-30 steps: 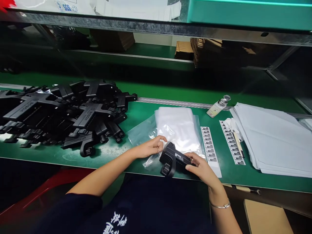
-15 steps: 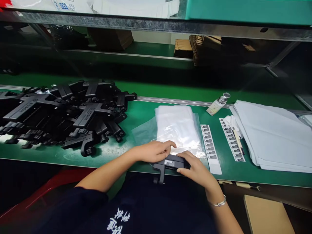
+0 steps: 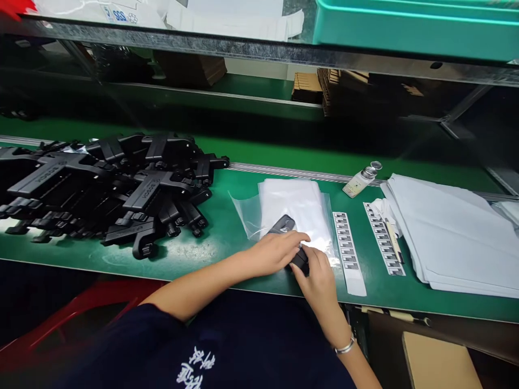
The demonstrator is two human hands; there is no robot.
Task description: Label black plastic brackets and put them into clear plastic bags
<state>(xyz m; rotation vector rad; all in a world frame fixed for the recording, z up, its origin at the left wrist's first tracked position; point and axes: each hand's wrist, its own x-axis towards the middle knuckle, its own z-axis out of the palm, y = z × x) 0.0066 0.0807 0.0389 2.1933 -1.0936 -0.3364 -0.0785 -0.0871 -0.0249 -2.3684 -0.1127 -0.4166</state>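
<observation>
Both hands are on one black plastic bracket, held at a slant over the front of a stack of clear plastic bags. My left hand lies across its middle with fingers curled and hides much of it. Gripping the near end is my right hand, thumb on one side and fingers on the other. To the left, a heap of similar black brackets, some marked BOSCH, covers the green bench. Just right of the bags lies a strip of printed labels.
A small pump bottle stands tilted in view behind a second label strip, which has a pen on it. White sheets are piled at the right. A metal shelf edge crosses above, carrying a green tray.
The bracket has been turned from lying crosswise to a slant, its far end now over the bags. My right hand has shifted slightly left and rotated with it.
</observation>
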